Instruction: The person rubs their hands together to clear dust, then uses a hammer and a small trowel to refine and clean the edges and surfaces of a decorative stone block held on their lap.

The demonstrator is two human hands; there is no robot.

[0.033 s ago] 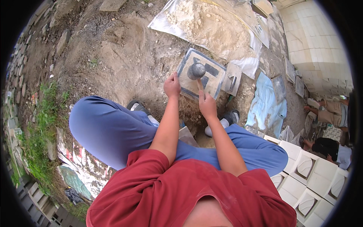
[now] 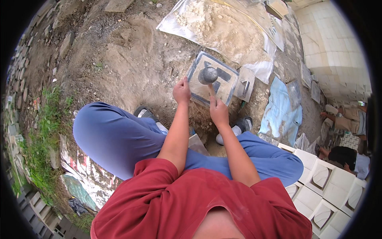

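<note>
Right hand (image 2: 219, 112) gripping mallet (image 2: 208, 75) upright, left hand (image 2: 182, 91) — steadying square mould (image 2: 212, 79)

1. A square grey mould tile (image 2: 223, 85) is lying flat on the sandy ground in front of the person's knees, turned so one corner is pointing away. Its face is showing dark grey patches among pale, dusty ones, and a raised rim is running round its edge.
2. A rubber mallet (image 2: 207, 75) with a round, dark grey head is standing head-down on the middle of the tile, its pale wooden handle slanting back toward the person.
3. The right hand (image 2: 218, 112) is gripping the handle's lower end.
4. The left hand (image 2: 182, 91) is resting against the tile's near-left edge, fingers curled.
</note>
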